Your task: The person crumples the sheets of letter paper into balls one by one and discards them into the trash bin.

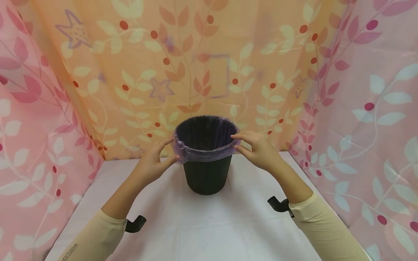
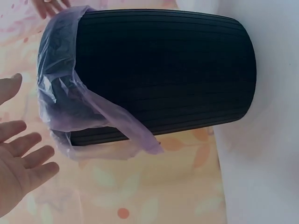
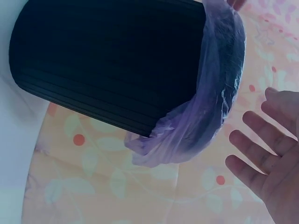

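Observation:
A black trash can (image 1: 207, 177) stands upright on the white tabletop. A thin purple trash bag (image 1: 209, 156) lines its inside and is folded outward over the rim. One loose strip of the bag (image 2: 126, 123) trails down the can's side in the left wrist view; in the right wrist view a bunched edge (image 3: 154, 151) sticks out. My left hand (image 1: 151, 165) is at the left of the rim, fingers spread and holding nothing. On the opposite side, my right hand (image 1: 258, 148) has its fingers extended beside the bag, with a gap showing in the right wrist view.
White cloth (image 1: 202, 224) covers the table. Behind it hangs an orange leaf-patterned curtain (image 1: 192, 79), with pink patterned curtains at the left (image 1: 29, 145) and right (image 1: 369, 137). Black mounts (image 1: 135, 224) stick out by both sleeve cuffs.

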